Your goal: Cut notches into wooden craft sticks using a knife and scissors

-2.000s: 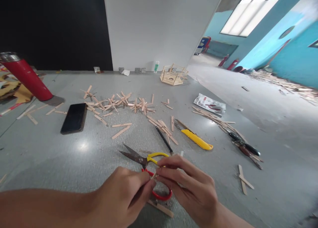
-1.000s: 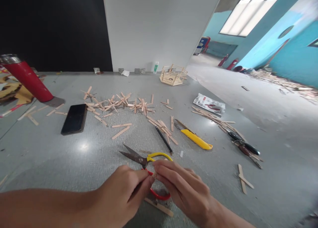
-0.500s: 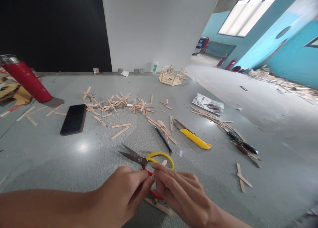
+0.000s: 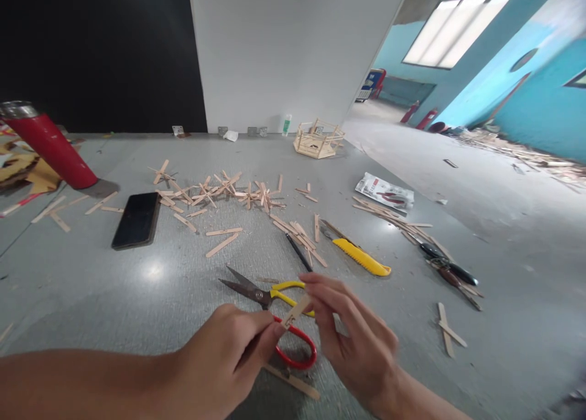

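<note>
A short wooden craft stick (image 4: 296, 311) with dark marks near its lower end is held between my two hands. My left hand (image 4: 231, 353) pinches that lower end between thumb and forefinger. At the upper end, the fingers of my right hand (image 4: 350, 340) close on the stick. Beneath them lie scissors (image 4: 259, 295) with one yellow and one red handle, blades apart and pointing left. Another craft stick (image 4: 297, 383) rests on the table below the red handle. A black pencil-like rod (image 4: 298, 253) lies just beyond my right fingertips.
Loose craft sticks (image 4: 224, 188) are scattered across the grey table. A yellow utility knife (image 4: 361, 256), pliers-like tools (image 4: 451, 267) and a white packet (image 4: 384, 191) lie to the right. At left are a phone (image 4: 136, 220) and red flask (image 4: 57, 148); a stick-built frame (image 4: 318, 140) stands behind.
My right hand has moved up and right along the stick, away from my left hand, baring the stick and the red scissor handle. The left hand stays nearly in place.
</note>
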A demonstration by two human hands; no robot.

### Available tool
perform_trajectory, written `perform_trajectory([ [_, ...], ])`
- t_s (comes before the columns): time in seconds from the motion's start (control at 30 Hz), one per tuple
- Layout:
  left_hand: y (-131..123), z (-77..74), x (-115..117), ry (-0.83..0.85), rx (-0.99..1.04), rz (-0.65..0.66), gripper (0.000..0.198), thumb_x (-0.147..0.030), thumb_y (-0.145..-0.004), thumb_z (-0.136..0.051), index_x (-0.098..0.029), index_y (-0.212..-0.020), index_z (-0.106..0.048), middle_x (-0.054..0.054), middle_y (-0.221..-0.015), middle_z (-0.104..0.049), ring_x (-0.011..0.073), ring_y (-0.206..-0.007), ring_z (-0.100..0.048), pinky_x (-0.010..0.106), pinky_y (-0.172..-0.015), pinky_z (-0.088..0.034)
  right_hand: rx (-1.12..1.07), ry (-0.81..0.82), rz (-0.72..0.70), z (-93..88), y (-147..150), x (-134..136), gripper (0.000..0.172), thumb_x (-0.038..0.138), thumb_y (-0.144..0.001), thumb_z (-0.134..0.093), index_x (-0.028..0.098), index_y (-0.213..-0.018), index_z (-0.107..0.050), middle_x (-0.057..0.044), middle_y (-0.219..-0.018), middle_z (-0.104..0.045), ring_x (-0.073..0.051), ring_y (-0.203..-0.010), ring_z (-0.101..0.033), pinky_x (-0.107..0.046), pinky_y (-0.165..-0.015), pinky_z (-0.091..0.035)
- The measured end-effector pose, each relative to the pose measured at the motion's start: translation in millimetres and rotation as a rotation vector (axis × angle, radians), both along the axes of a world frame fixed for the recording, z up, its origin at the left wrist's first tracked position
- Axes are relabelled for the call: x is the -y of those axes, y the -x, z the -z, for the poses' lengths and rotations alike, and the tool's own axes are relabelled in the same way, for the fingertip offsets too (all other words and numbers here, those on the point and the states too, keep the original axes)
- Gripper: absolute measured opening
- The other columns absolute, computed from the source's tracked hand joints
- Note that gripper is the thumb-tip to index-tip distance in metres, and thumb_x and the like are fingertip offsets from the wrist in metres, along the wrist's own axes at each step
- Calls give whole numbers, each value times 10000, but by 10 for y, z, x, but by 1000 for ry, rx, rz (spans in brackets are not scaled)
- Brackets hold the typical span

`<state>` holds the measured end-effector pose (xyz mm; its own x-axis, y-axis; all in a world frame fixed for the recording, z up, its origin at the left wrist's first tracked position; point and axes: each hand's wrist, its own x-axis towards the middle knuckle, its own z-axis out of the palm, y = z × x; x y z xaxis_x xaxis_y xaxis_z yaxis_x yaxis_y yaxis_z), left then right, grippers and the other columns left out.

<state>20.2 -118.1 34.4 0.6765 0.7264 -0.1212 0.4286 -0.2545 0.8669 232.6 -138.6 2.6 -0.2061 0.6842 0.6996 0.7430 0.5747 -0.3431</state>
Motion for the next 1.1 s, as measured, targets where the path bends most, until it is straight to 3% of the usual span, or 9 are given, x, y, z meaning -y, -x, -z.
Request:
perform_trajectory([
  [0.13,-1,-25,2,-28,25,-11,446,-380,-1089,-329,-185,-729,-505,-33,-632,-520,103,-568,-425,228,-555,-315,67,6,-208,14,-16,71,262,54,-1004,-531,148,-1210,-664,-149,-1214,-773,-189,-1052,-771,-238,-735,-628],
  [0.3,8,9,13,-135,1,-25,426,-324,-1091,-354,-187,-721,-515,-24,-620,-568,104,-547,-463,241,-552,-314,29,13,-209,-48,8,97,195,100,-1030,-522,171,-1096,-691,-117,-1093,-818,-163,-925,-804,-220,-703,-645],
  [0.47,34,137,26,-300,62,14,358,-257,-1078,-361,-196,-756,-504,-10,-626,-581,113,-510,-432,261,-525,-302,133,-34,-217,4,-18,138,289,57,-992,-527,128,-1236,-666,-170,-1207,-780,-234,-1049,-782,-279,-765,-675],
  [0.6,41,165,41,-201,40,37,372,-291,-1080,-339,-196,-777,-531,17,-659,-629,128,-536,-484,261,-551,-338,269,-84,-195,31,19,138,252,34,-997,-474,42,-1187,-640,-232,-1121,-787,-282,-1074,-771,-298,-768,-663],
  [0.77,28,63,54,-127,-7,-13,404,-337,-1072,-330,-197,-731,-495,-15,-615,-538,118,-530,-420,270,-551,-290,78,27,12,17,1,-24,169,92,-1029,-455,175,-1032,-602,-105,-977,-778,-175,-844,-788,-219,-633,-602],
  [0.83,15,9,38,-58,14,-29,439,-369,-1077,-318,-199,-689,-433,-36,-588,-456,110,-526,-362,269,-535,-259,16,53,-13,10,-27,-72,174,106,-1036,-447,185,-1033,-602,-104,-996,-765,-169,-865,-776,-229,-683,-612],
  [0.97,-6,-46,-18,145,137,-43,498,-458,-1089,-326,-192,-680,-425,-47,-621,-383,106,-582,-342,238,-542,-283,6,53,-203,-7,-34,-55,230,87,-1020,-492,159,-1202,-613,-143,-1118,-757,-180,-998,-757,-231,-744,-621],
  [1.1,6,-70,-45,191,209,-78,511,-521,-1077,-370,-193,-689,-424,-48,-633,-368,101,-576,-327,217,-515,-293,-10,33,-251,-30,-4,-8,256,19,-988,-489,173,-1100,-660,-89,-956,-765,-155,-843,-761,-216,-695,-613],
])
